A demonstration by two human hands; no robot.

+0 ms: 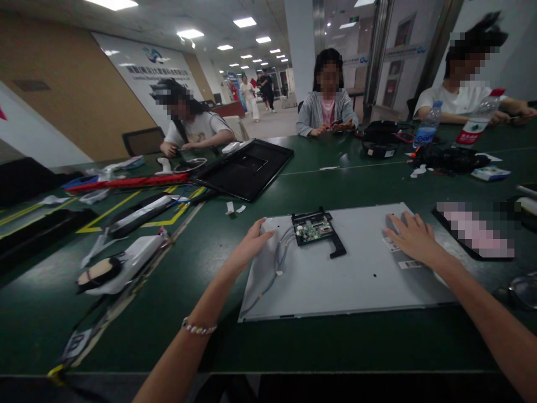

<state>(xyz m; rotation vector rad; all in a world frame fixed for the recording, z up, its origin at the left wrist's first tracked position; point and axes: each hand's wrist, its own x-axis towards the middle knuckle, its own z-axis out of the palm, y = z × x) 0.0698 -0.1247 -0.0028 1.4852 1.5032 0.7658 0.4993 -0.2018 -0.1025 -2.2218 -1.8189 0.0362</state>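
Observation:
A grey metal display panel [335,274] lies flat on the green table [293,184] in front of me. A small green circuit board in a black bracket [315,230] sits on its far middle, with thin wires [277,260] running off to the left. My left hand [250,244] grips the panel's far left corner, fingers curled over the edge. My right hand [413,238] rests flat on the panel's far right part, fingers spread, next to white labels [409,263].
A black monitor back cover [247,168] lies beyond the panel. Black and red bezel strips, cables and a white stand part [138,252] crowd the left side. Three people sit across the table. Water bottles [428,126], black bags and a glass bowl [524,291] are on the right.

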